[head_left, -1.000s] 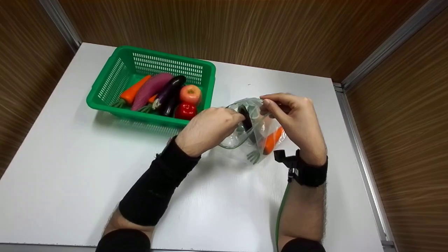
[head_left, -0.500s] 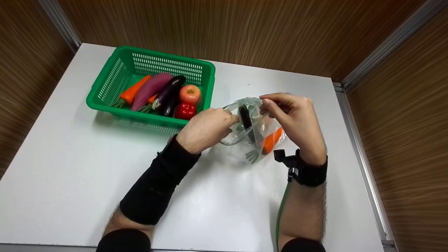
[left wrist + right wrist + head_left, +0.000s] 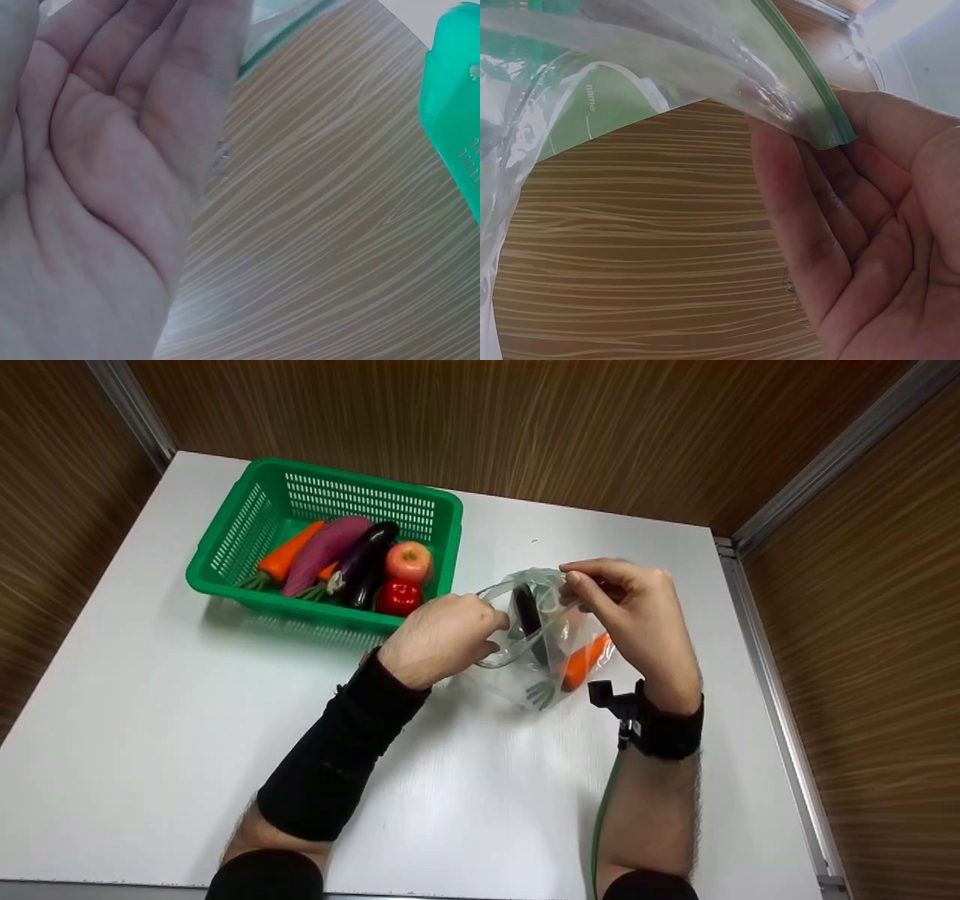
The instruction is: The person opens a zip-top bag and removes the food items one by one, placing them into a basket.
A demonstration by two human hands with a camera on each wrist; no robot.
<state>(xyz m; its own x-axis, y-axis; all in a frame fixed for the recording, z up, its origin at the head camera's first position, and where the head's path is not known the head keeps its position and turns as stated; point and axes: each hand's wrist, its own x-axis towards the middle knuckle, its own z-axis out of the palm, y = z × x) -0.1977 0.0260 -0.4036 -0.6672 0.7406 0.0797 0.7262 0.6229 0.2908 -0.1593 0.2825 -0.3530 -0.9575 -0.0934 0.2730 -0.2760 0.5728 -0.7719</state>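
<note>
A clear zip bag [image 3: 510,682] lies in front of both hands, its mouth held apart. Inside it are a carrot [image 3: 581,664] with green stalks, a dark elongated vegetable [image 3: 528,611] and a pinkish thing blurred by the plastic. My right hand [image 3: 634,619] pinches the bag's right rim between thumb and fingertips; the right wrist view shows the green zip strip [image 3: 810,82] at those fingers. My left hand [image 3: 446,637] is at the bag's left rim, thumb and index apart, gripping nothing visible. In the left wrist view its fingers look fairly straight, with their tips cut off.
A green basket [image 3: 360,484] stands at the back left, near the left hand. It holds a carrot [image 3: 289,551], a purple sweet potato [image 3: 326,551], an eggplant [image 3: 367,555], an apple [image 3: 409,561] and a red pepper [image 3: 399,598]. Wood-grain panels [image 3: 450,427] wall the white table.
My left hand has let go of the dark vegetable inside the bag and drawn back slightly left to the rim. The right hand has stayed in place on the bag.
</note>
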